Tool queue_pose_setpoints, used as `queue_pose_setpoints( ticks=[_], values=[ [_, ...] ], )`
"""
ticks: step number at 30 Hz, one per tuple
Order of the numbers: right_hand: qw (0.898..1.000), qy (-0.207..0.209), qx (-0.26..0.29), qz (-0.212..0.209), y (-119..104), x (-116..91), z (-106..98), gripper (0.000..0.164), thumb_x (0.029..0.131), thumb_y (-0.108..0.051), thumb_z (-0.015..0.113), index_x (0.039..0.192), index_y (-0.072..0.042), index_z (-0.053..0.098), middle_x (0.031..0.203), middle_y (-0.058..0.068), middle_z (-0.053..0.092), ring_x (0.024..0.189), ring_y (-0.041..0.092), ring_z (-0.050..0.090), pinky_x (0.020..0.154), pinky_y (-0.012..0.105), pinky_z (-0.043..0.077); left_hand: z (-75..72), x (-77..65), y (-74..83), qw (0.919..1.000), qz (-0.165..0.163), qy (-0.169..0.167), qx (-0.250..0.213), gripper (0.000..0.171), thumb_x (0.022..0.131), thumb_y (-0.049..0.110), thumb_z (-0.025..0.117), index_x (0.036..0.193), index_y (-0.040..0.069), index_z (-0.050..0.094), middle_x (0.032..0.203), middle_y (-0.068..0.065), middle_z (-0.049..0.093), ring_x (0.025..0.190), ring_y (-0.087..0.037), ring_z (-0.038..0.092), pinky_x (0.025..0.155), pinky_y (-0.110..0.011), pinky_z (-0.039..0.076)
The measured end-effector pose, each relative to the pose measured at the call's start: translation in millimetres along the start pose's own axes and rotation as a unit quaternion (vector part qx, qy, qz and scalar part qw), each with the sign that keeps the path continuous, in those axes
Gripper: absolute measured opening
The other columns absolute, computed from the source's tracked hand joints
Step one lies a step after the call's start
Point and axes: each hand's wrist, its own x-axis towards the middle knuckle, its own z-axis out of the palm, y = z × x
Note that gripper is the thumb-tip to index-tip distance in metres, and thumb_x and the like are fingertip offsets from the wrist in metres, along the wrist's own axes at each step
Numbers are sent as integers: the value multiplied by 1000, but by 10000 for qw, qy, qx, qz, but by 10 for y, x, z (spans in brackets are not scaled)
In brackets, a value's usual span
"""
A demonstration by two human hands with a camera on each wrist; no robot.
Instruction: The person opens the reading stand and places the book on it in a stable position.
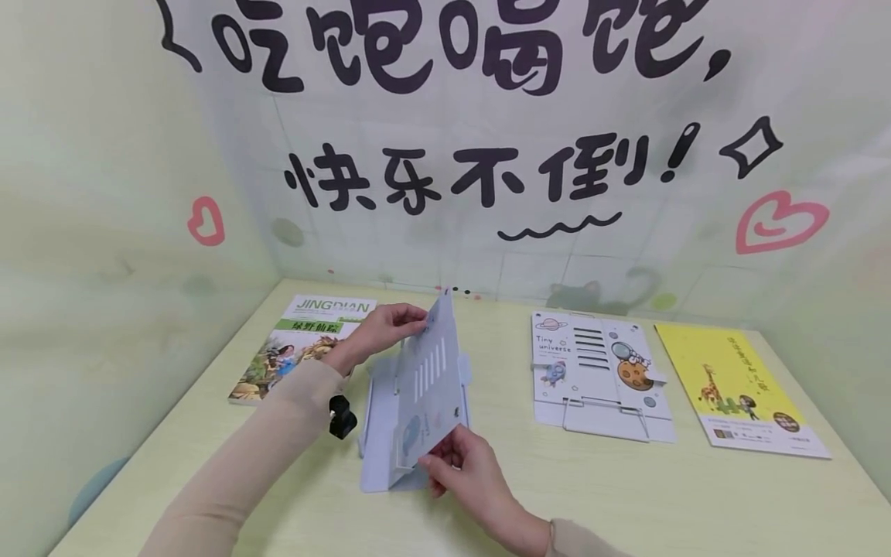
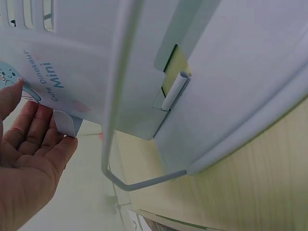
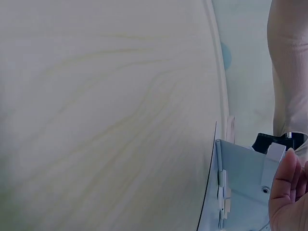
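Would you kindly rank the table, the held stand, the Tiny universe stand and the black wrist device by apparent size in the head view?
1. Table
2. Held stand and Tiny universe stand: too alike to rank
3. Black wrist device

bookstand on table, book to its left, second bookstand right, another book far right
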Motion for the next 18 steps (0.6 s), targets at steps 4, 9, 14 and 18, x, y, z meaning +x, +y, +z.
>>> queue_pose_setpoints(
  ticks=[4,9,14,18],
  values=[
    [10000,43,-1,50,2,-4,-13,19,88,-4,63,99,10,54,77,8,58,55,4,55,51,22,53,16,0,6,10000,20,63,19,32,93,22,59,119,4,61,113,-13,64,99,-22,60,92,-47,46],
    [9997,211,57,130,6,19,-81,17,88,-3,62,96,10,53,78,14,59,56,6,57,53,24,54,14,-12,0,9995,-18,296,84,32,94,20,59,120,2,60,115,-15,63,102,-24,60,90,-44,48],
    [9983,533,141,179,26,81,-233,16,87,1,61,93,11,51,75,13,57,56,7,57,54,25,55,-17,-24,-35,9973,-191,685,161,33,94,20,58,122,1,58,119,-16,62,107,-26,59,88,-37,50],
    [9955,905,126,266,35,171,-391,14,87,3,61,92,11,51,73,11,56,56,9,57,54,26,55,-48,-44,-63,9937,-291,1066,163,36,93,19,60,123,2,56,121,-17,61,109,-28,58,89,-36,50]
  ],
)
